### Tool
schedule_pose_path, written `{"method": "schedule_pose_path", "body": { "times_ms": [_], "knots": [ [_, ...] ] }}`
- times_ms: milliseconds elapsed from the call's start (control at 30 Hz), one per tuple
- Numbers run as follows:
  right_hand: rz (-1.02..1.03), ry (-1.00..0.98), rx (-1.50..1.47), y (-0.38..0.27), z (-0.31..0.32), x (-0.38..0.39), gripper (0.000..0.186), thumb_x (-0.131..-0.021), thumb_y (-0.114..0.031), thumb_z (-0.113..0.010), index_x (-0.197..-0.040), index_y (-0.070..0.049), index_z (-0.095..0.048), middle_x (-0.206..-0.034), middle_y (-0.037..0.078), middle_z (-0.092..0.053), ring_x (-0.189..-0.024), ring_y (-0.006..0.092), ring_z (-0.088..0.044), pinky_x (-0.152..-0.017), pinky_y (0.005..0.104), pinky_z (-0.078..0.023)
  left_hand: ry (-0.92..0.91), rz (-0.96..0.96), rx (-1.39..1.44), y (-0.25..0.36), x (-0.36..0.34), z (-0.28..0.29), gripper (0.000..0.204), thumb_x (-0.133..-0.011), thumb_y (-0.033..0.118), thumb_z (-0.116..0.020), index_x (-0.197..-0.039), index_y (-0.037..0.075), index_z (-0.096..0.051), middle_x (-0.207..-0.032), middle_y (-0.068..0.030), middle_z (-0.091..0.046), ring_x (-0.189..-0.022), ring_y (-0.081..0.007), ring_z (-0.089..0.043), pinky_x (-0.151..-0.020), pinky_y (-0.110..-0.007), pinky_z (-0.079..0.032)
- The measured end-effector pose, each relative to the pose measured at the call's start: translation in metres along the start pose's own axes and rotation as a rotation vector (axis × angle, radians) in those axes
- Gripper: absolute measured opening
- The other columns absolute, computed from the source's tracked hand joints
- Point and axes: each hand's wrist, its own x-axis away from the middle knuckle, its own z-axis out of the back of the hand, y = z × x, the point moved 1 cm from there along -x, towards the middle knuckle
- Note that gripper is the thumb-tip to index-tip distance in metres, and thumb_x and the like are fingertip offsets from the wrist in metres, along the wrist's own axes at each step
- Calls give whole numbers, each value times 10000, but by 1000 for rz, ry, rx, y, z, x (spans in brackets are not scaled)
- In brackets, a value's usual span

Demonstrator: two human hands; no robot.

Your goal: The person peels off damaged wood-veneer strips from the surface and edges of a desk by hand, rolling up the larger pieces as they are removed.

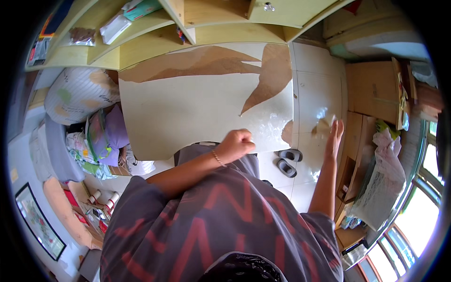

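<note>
My left hand [236, 143] is curled into a fist in front of my body, over the near edge of a worn table [188, 108]. Nothing shows sticking out of it, and a thin beaded bracelet [219, 159] circles that wrist. Out to the right, my right arm is stretched away from me. My right hand [334, 137] is held edge-on with its fingers straight, above the tiled floor, and holds nothing that I can see. The white tabletop has brown patches [275, 70] where its surface layer is gone.
Wooden shelves [211, 33] rise behind the table. Dark slippers [287, 167] lie on the floor by its right side. Cardboard boxes [369, 89] and a white plastic bag [383, 181] stand at the right. Stuffed bags and a purple cushion [115, 127] crowd the left.
</note>
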Motion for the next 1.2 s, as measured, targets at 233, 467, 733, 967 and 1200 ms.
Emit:
{"method": "schedule_pose_path", "body": {
  "times_ms": [233,467,733,967,1200],
  "knots": [
    [73,128,464,-17,-28,-35,642,-903,-236,-592,-1443,-70,-288,-1318,168,-546,-1176,354,-551,-1000,461,-451,57,200,262,-30,14,55,186,-926,67,-562,-1099,2,-538,-854,-70,-637,-759,-93,-604,-666,-237,-515],
    [329,302,570,13,-70,-53,273,-788,-362,-716,-885,-107,-714,-830,108,-693,-784,303,-652,-754,388,-507,310,187,-232,-41,23,99,347,-918,278,-635,-701,18,-563,-557,3,-482,-510,-67,-437,-467,-262,-355],
    [126,36,291,34,-63,-81,338,-854,-315,-620,-1124,-119,-668,-1059,94,-685,-920,294,-656,-836,358,-504,305,337,3,-58,13,101,348,-984,268,-506,-741,22,-547,-582,-8,-483,-550,-87,-458,-541,-252,-393],
    [87,63,651,8,-49,-50,330,-846,-223,-637,-1157,-113,-647,-1056,124,-678,-966,302,-650,-845,378,-500,184,282,18,-38,-21,77,223,-981,177,-494,-996,-14,-608,-689,-22,-550,-622,-81,-493,-587,-232,-412],
    [-69,185,359,54,-25,-54,380,-781,-176,-709,-1101,-34,-562,-956,125,-678,-858,277,-661,-772,369,-518,81,352,-15,-28,-30,66,201,-950,180,-560,-962,-16,-600,-683,0,-537,-637,-67,-487,-600,-223,-404]
  ]
}}
